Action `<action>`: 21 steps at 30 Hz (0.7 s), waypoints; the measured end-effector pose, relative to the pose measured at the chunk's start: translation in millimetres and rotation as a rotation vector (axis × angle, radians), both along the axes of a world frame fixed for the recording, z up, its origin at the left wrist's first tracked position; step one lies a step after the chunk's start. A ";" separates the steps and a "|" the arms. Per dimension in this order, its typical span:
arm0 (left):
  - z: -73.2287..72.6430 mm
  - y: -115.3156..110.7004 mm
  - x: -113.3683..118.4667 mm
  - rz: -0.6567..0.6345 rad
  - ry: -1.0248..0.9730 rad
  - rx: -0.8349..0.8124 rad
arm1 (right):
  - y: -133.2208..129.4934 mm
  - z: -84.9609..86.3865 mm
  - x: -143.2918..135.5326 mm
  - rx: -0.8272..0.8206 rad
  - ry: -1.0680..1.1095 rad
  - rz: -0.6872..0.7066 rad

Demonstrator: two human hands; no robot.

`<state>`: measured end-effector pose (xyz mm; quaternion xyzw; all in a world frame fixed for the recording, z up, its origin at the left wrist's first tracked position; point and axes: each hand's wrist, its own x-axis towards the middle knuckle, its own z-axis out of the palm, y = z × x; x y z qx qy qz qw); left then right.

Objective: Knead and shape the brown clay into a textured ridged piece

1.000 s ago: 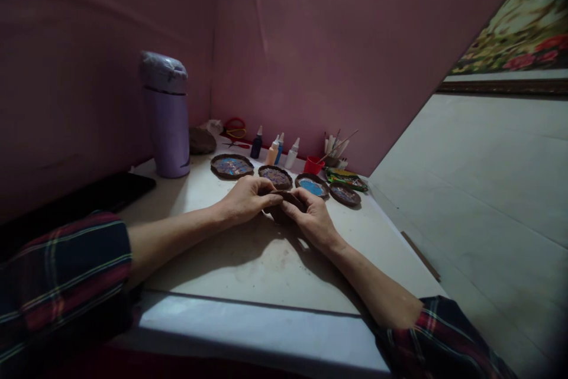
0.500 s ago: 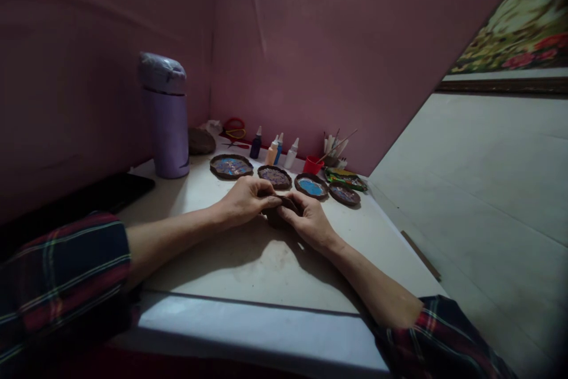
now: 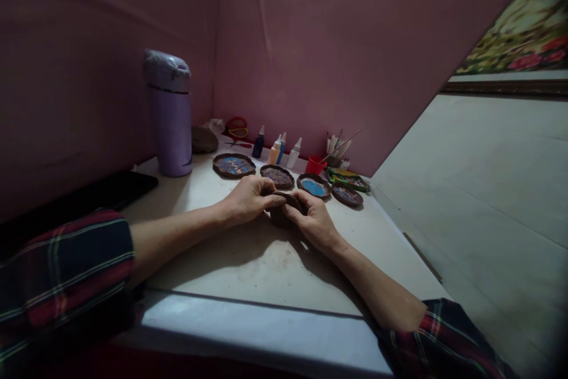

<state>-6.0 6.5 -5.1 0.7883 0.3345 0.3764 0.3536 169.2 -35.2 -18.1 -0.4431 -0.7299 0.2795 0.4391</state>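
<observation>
Between my two hands is a thin dark brown piece of clay (image 3: 287, 197), held over the middle of the white table. My left hand (image 3: 249, 198) pinches its left edge, thumb on the near side and fingers behind. On the right edge, my right hand (image 3: 313, 217) grips it with the thumb in front. Part of the piece is hidden by the fingers. Just beyond my hands lie shallow brown clay dishes: one with blue and brown swirls (image 3: 234, 166), one speckled purplish (image 3: 277, 177), one with a bright blue inside (image 3: 313, 187), and a darker one (image 3: 347, 195).
A purple bottle (image 3: 169, 122) stands at the left, by a black flat object (image 3: 135, 184). Behind the dishes are a brown clay lump (image 3: 204, 140), scissors (image 3: 237, 128), small paint bottles (image 3: 274, 151), a red cup (image 3: 315, 165) with a brush, and a green packet (image 3: 348, 180).
The view has shifted slightly, so everything sits a little farther right. Both hands keep their hold on the clay, with only slight finger movement.
</observation>
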 end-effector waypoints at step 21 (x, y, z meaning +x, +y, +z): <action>1.9 -0.5 1.1 0.023 0.043 0.016 | 1.1 -0.7 1.4 0.004 -0.027 0.032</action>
